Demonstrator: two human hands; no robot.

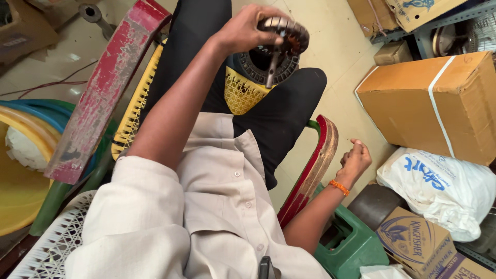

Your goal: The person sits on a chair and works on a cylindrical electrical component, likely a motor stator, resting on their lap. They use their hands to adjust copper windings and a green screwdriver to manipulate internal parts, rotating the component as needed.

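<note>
left hand [243, 32] grips round slotted motor stator [284, 36] | right hand [355, 160] fisted, empty

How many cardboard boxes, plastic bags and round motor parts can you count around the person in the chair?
Cardboard boxes: 5, the large strapped box, the small box, two top-right boxes, the printed box
White plastic bags: 1, the bag
Round motor parts: 2, the wound part in the left hand, the ring part on the lap
Total: 8

Tiled floor [330, 46] — cardboard box [429, 103], white bag [444, 186], green stool [356, 248].
</note>
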